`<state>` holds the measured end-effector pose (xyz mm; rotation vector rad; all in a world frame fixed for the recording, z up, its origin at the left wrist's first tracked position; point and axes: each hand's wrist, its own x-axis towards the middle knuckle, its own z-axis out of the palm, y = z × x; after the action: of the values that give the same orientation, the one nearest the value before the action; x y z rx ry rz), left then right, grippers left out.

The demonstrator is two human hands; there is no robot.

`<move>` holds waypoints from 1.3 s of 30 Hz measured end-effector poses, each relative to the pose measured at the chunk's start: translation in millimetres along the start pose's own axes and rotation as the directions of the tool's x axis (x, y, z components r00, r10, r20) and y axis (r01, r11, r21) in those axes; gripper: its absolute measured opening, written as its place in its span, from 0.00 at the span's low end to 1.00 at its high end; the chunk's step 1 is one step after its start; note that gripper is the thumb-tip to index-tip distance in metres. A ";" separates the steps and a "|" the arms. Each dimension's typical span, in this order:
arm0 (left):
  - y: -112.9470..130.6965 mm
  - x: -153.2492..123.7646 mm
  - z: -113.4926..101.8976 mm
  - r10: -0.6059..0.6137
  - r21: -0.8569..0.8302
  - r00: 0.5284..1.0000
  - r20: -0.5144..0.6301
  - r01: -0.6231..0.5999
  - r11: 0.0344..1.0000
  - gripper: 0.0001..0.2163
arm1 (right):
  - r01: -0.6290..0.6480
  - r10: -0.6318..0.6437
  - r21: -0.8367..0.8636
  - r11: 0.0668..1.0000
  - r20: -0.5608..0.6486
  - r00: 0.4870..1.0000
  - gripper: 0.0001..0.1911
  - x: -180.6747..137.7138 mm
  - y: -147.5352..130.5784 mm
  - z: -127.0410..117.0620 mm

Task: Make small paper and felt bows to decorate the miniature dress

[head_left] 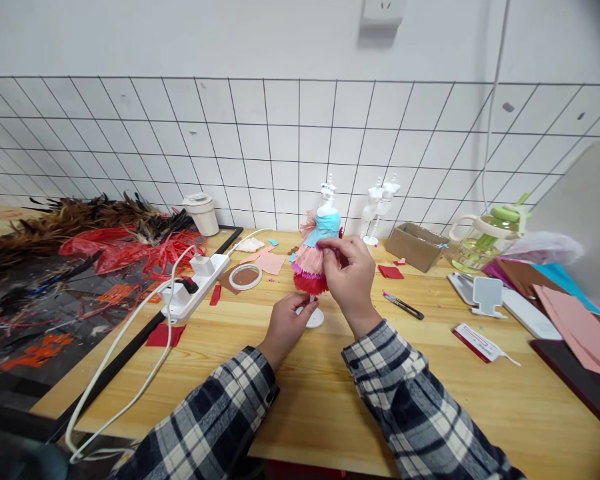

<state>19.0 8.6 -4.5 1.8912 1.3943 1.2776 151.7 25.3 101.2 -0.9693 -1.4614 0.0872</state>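
Observation:
A miniature white dress form (pixel 327 208) stands upright on a round white base (pixel 314 318). It wears a paper dress (pixel 307 259) with a light blue bodice and ruffled layers of pink, magenta and red. My left hand (pixel 291 325) is closed low at the stand, thumb and fingers around its post just under the red hem. Against the front right side of the skirt, my right hand (pixel 351 280) makes a pinch. A speck of magenta shows at its fingertips, but what they hold is too small to name.
Paper scraps and a tape roll (pixel 245 277) lie left of the dress form, near a power strip (pixel 195 290) with cables. To the right are a utility knife (pixel 404 306), a cardboard box (pixel 417 246), a phone stand (pixel 487 295), paper sheets (pixel 580 327) and a green-lidded jug (pixel 490 233).

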 end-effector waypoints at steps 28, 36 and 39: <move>-33.3 46.2 16.6 -0.097 0.412 0.995 0.005 0.086 0.907 0.11 | 0.028 0.052 -0.083 0.996 0.819 0.571 0.13 -119.0 32.0 -38.8; -39.4 103.3 45.4 -0.082 0.500 0.988 0.129 0.006 0.866 0.13 | 0.012 0.173 -0.199 0.980 0.878 0.447 0.13 -118.3 31.8 -32.2; -44.2 120.5 55.3 -0.077 0.486 0.984 0.159 -0.010 0.874 0.13 | 0.008 0.189 -0.215 0.977 0.877 0.441 0.13 -119.0 33.6 -30.1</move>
<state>52.4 143.8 -16.2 2.2219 1.7624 0.7590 172.9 -38.7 -6.7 -1.2356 -2.4479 0.6571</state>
